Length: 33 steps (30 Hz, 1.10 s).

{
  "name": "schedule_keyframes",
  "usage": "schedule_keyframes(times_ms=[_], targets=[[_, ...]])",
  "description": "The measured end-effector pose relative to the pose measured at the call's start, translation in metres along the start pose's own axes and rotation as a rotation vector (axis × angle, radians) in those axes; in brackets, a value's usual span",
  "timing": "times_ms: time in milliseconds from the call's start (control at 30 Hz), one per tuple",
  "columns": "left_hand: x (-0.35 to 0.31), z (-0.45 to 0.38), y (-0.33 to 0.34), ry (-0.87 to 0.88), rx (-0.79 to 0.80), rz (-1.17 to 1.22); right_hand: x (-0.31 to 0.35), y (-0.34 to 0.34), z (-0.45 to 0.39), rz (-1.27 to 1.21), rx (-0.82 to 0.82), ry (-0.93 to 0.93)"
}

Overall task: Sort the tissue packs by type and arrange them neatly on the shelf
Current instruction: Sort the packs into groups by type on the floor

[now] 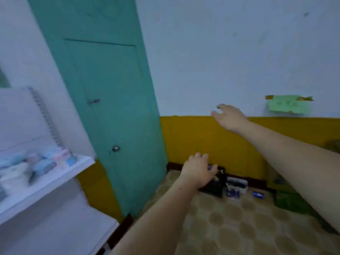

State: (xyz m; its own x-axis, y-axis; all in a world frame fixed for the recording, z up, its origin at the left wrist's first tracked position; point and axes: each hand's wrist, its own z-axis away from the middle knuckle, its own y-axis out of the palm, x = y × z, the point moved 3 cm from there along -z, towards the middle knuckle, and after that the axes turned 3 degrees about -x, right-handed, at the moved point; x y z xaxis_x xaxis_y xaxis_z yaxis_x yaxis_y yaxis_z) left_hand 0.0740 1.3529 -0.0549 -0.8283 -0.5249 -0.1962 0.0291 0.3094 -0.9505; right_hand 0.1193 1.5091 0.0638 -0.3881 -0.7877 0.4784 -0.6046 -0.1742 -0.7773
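The view is blurred by motion. My left hand reaches forward over the floor, fingers loosely spread, holding nothing. My right hand is raised higher in front of the wall, fingers relaxed and empty. A white shelf stands at the left, and on it lie several pale blue and pink tissue packs. On the floor by the wall stand a dark box, a small white tray with dark blue packs, and a single blue pack.
A teal door with a round knob is between the shelf and the yellow-and-white wall. A green paper note is taped to the wall. A green bag lies on the patterned floor at the right.
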Motion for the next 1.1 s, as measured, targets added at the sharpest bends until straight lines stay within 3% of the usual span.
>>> schedule_keyframes(times_ms=[267, 500, 733, 1100], targets=[[0.182, 0.186, -0.169, -0.372, -0.237, -0.076, 0.309, 0.062, 0.056, -0.198, 0.095, -0.353], [0.333, 0.408, -0.277, -0.715, -0.314, -0.119, 0.555, 0.143, 0.193, -0.449, 0.369, -0.596], [0.447, 0.555, -0.312, -0.912, -0.405, -0.118, 0.677, 0.223, 0.275, -0.410, 0.483, -0.710], [0.616, 0.635, -0.314, -1.045, -0.626, -0.101, 0.791, 0.338, 0.316, -0.324, 0.531, -1.067]])
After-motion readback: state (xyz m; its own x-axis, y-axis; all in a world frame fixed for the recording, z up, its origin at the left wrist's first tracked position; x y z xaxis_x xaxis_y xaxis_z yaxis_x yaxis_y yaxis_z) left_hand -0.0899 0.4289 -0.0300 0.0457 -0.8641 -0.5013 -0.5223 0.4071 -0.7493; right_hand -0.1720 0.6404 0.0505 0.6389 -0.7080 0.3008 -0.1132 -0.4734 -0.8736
